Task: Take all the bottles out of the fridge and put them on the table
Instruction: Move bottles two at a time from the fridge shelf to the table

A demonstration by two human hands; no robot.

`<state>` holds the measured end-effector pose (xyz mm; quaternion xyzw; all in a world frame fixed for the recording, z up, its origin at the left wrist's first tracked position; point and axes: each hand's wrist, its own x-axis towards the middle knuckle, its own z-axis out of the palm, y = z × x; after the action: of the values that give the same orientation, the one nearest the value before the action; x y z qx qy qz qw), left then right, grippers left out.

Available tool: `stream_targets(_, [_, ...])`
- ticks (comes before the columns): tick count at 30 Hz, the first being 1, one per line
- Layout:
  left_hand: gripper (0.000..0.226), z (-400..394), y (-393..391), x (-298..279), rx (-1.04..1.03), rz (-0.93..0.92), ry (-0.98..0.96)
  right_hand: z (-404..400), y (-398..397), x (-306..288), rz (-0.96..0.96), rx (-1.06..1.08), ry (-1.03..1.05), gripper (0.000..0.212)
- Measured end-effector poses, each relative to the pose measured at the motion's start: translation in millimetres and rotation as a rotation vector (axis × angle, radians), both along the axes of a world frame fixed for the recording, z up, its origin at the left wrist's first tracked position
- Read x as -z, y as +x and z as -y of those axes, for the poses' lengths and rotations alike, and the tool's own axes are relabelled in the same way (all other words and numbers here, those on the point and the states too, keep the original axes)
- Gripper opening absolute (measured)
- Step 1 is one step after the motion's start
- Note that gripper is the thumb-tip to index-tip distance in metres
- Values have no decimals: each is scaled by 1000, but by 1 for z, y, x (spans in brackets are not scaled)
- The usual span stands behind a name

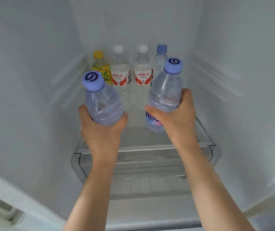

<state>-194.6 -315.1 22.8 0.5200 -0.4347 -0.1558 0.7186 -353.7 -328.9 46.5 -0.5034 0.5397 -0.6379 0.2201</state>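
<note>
Two blue-capped bottles held inside the fridge (33, 80)

Left hand (102, 129) is wrapped around a bottle (102, 104) tilting toward 11 o'clock; right hand (175, 117) clasps another bottle (164, 95) leaning toward 1 o'clock, label partly hidden. Behind, at 12 o'clock on the shelf (143, 147): a yellow-capped bottle (101, 69), two white-capped bottles (121, 75) (141, 75) with red Chinese lettering, and a blue-capped bottle (158, 64).
</note>
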Motion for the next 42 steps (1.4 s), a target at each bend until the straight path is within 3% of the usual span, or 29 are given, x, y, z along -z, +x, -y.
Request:
stream_targets(9, [64,-77,-4,12,67,-10,76,-78,10,2,64,-59,1,60])
stream_targets(18, [57,-152,17,36,189,120,180,-164,32,32,9,-5,-7,59])
stream_targets(33, [64,-337,96,131,530,312,544,-398,100,135,6,270,269,62])
stream_targets(42, [68,-441,71,164,719,488,626,-546,86,172,141,379,569,60])
